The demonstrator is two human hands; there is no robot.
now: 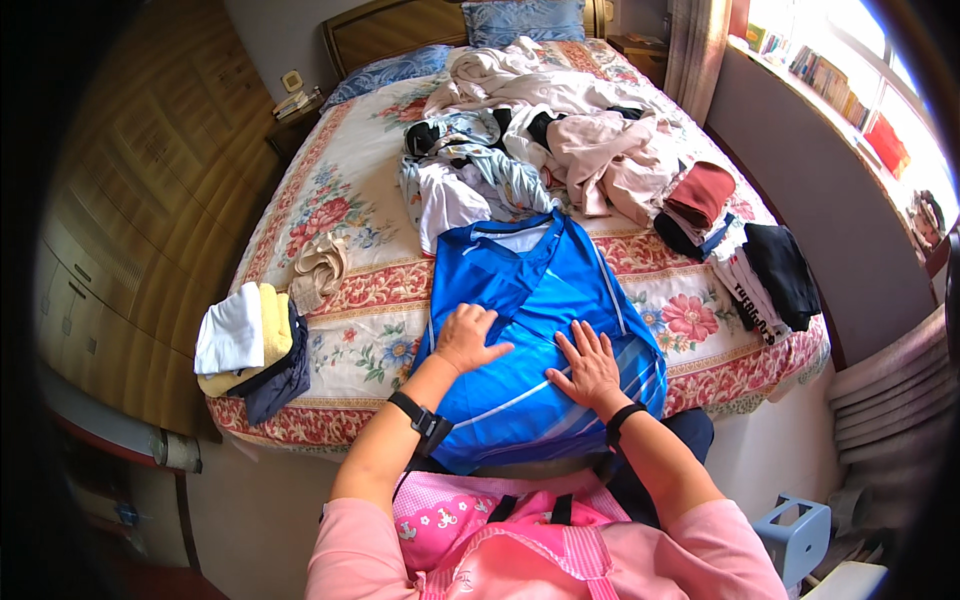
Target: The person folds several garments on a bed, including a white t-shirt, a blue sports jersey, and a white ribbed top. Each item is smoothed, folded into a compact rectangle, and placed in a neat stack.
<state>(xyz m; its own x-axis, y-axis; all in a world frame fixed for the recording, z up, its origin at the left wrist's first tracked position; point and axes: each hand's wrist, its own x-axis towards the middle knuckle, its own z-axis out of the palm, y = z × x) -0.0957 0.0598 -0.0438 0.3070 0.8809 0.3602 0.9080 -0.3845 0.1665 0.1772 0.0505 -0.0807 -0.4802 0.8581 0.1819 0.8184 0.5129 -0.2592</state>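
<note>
A blue sports shirt [517, 300] lies spread on the bed in front of me, its V-neck collar pointing away and its lower end reaching the near edge of the mattress. My left hand [469, 339] is over the left part of the shirt, fingers slightly bent and thumb held apart. On the right, my right hand [585, 364] rests palm down on the cloth with its fingers spread. Neither hand grips the fabric. Dark straps circle both wrists.
Folded clothes [240, 337] are stacked at the bed's left corner, beside a beige cloth piece [322, 266]. More folded garments [780, 277] lie at right. Crumpled laundry [480, 169] covers the middle beyond the shirt. A blue plastic stool [799, 536] stands on the floor at right.
</note>
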